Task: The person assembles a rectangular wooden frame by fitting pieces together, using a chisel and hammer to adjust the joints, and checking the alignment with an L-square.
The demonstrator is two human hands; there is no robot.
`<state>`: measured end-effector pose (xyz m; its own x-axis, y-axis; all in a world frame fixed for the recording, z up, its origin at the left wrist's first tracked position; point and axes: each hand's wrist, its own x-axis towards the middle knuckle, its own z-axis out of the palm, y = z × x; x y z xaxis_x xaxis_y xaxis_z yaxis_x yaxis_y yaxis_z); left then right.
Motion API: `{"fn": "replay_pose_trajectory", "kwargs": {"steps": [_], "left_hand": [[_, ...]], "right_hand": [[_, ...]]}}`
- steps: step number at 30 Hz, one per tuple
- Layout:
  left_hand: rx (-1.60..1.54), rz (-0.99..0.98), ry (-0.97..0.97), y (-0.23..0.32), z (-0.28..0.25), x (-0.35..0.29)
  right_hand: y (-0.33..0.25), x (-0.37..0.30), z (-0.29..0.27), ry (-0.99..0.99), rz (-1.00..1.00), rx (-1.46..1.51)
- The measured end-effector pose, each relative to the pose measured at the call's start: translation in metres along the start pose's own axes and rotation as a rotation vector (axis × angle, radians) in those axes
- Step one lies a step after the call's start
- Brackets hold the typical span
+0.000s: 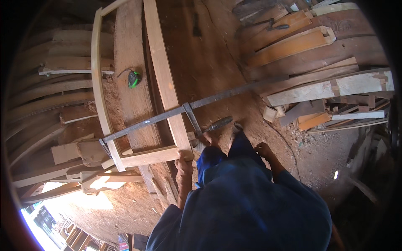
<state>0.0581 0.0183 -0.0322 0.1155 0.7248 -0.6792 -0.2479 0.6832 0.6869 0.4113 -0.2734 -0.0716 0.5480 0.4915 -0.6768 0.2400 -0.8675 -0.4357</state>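
A long pale wooden frame lies across a wide plank on the left. My left hand grips its near right corner, fingers bent over the wood. Across the frame runs a long metal bar clamp; one jaw sits at the frame's left rail. The clamp's sliding jaw is just beyond the right rail, and its screw handle points toward my feet. My right hand hangs beside my right leg, away from the frame, its fingers curled with nothing visible in them.
A green and black tape measure lies on the wide plank beneath the frame. Stacked boards fill the left side; more timber is piled at the right, with another clamp on it. A cord crosses the sawdust-covered floor.
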Motion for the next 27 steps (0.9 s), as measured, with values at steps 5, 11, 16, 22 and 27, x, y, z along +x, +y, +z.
{"fn": "replay_pose_trajectory", "kwargs": {"steps": [5,11,16,22,27], "left_hand": [[-0.245,-0.028,0.018,-0.006,-0.017,0.009],[-0.418,0.041,0.059,0.007,-0.020,0.014],[-0.408,0.009,0.052,-0.001,-0.024,0.020],[0.194,0.530,0.162,-0.012,-0.028,0.022],[-0.396,0.093,0.159,-0.009,-0.016,0.019]], "right_hand": [[-0.038,0.053,-0.053,-0.137,0.061,0.611],[-0.170,0.095,-0.132,0.109,0.010,0.922],[-0.185,0.121,-0.140,0.175,-0.006,0.931],[-0.193,0.110,-0.154,-0.042,-0.197,0.497],[-0.274,0.073,-0.223,0.548,-0.709,-0.232]]}}
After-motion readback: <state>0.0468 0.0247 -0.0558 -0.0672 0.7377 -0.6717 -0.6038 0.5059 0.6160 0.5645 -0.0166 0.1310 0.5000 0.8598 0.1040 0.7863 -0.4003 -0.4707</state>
